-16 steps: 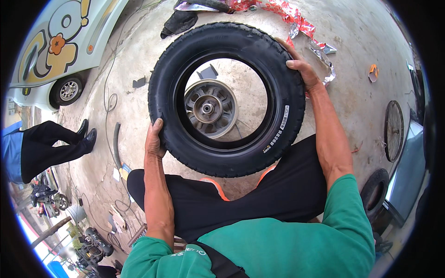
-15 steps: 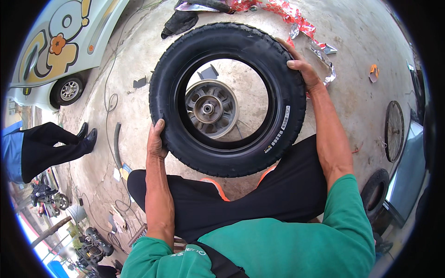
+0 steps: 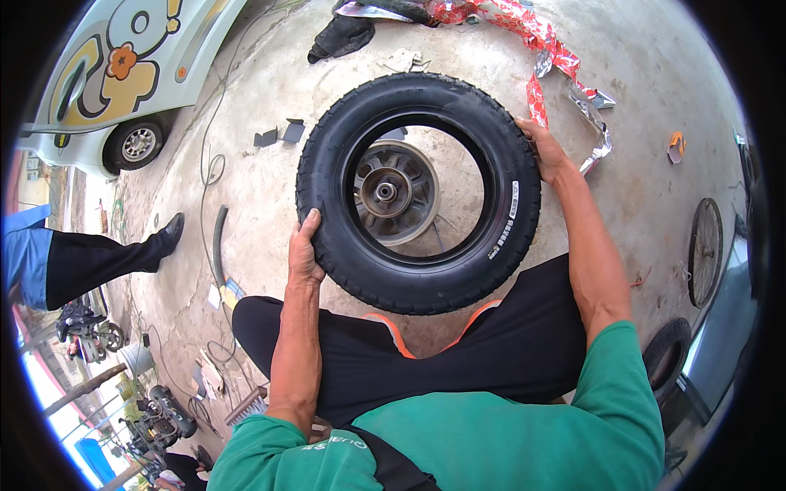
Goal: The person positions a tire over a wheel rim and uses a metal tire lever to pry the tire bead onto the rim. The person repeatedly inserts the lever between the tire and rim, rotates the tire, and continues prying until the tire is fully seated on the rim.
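Big black tyre [image 3: 524, 237] held up in front of the knees over the concrete floor [image 3: 655, 204], its opening facing the camera and sitting right above the grey wheel hub [image 3: 395, 192] that lies flat on the ground, seen through the ring slightly left of centre. Left hand [image 3: 304, 250] clamps the lower-left tread, thumb on the near sidewall and fingers [image 3: 304, 268] curled behind; right hand [image 3: 547, 150] grips the upper-right edge, fingers wrapped over the tread. Hub lies below and between both hands, nearer the left one.
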Action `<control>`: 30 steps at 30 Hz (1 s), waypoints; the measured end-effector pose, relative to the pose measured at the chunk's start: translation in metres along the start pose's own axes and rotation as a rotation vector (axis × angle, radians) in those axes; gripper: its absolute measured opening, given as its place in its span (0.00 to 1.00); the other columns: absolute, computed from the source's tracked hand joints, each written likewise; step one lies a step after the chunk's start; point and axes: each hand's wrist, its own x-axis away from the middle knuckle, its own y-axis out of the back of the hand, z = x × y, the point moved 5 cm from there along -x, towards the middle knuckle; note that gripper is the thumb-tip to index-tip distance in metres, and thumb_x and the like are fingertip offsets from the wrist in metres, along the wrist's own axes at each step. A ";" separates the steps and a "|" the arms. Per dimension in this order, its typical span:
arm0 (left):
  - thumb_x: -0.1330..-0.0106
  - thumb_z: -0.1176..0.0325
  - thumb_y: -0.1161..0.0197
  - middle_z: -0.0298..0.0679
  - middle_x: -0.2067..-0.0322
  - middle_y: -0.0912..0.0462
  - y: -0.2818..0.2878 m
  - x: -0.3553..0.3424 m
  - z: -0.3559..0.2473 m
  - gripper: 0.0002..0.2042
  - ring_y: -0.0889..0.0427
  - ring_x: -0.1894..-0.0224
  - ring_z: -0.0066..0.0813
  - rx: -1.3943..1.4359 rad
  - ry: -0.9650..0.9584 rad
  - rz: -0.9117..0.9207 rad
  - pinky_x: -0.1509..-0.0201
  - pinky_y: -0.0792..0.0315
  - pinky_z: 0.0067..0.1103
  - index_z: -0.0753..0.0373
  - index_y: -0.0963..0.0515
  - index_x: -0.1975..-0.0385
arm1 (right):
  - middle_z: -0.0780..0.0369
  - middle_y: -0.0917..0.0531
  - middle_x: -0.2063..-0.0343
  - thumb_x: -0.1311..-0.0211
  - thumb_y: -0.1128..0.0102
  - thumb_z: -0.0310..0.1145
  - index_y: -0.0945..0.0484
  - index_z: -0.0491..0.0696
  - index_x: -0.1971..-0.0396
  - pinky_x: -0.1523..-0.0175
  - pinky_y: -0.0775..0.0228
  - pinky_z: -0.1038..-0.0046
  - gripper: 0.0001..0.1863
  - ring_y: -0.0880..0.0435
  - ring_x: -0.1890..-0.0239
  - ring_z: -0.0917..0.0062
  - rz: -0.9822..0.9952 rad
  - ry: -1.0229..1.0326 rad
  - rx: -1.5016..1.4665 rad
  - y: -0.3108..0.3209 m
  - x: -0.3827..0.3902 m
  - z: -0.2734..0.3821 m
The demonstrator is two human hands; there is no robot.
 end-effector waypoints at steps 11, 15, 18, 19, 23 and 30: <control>0.23 0.58 0.32 0.48 0.49 0.11 0.025 -0.013 0.034 0.24 0.08 0.53 0.39 0.015 0.064 -0.111 0.45 0.13 0.34 0.70 0.23 0.36 | 0.58 0.10 0.50 0.29 0.37 0.48 0.17 0.45 0.42 0.44 0.19 0.68 0.25 0.10 0.56 0.72 -0.051 -0.014 0.285 -0.022 -0.045 -0.046; 0.22 0.56 0.34 0.47 0.46 0.11 0.034 -0.016 0.043 0.25 0.10 0.49 0.39 -0.044 0.016 -0.134 0.40 0.15 0.35 0.68 0.24 0.35 | 0.56 0.13 0.42 0.29 0.38 0.51 0.19 0.45 0.37 0.33 0.27 0.64 0.29 0.15 0.43 0.69 -0.030 -0.060 0.138 -0.013 -0.080 -0.069; 0.23 0.56 0.34 0.46 0.42 0.13 0.047 -0.021 0.055 0.27 0.11 0.45 0.40 -0.080 -0.015 -0.167 0.36 0.17 0.35 0.67 0.26 0.31 | 0.56 0.19 0.34 0.29 0.39 0.56 0.22 0.45 0.33 0.23 0.38 0.60 0.35 0.22 0.32 0.67 -0.160 0.034 0.210 -0.002 -0.100 -0.081; 0.23 0.57 0.33 0.46 0.42 0.13 0.047 -0.021 0.061 0.28 0.11 0.44 0.40 -0.089 -0.032 -0.182 0.36 0.17 0.35 0.67 0.27 0.31 | 0.55 0.24 0.28 0.30 0.40 0.60 0.26 0.44 0.27 0.20 0.46 0.56 0.42 0.29 0.26 0.64 -0.127 0.064 0.234 0.002 -0.103 -0.085; 0.28 0.60 0.26 0.49 0.42 0.16 0.055 -0.016 0.060 0.32 0.13 0.43 0.41 -0.142 -0.074 -0.274 0.36 0.18 0.36 0.68 0.30 0.31 | 0.51 0.26 0.25 0.30 0.41 0.64 0.32 0.42 0.22 0.21 0.45 0.49 0.48 0.29 0.25 0.59 -0.297 -0.052 0.290 0.003 -0.090 -0.106; 0.27 0.52 0.28 0.53 0.35 0.21 0.066 -0.035 0.075 0.37 0.18 0.37 0.43 -0.112 0.009 -0.188 0.31 0.23 0.34 0.72 0.34 0.27 | 0.47 0.29 0.24 0.26 0.50 0.70 0.31 0.40 0.23 0.23 0.38 0.52 0.50 0.28 0.24 0.55 -0.434 -0.175 0.269 0.013 -0.064 -0.162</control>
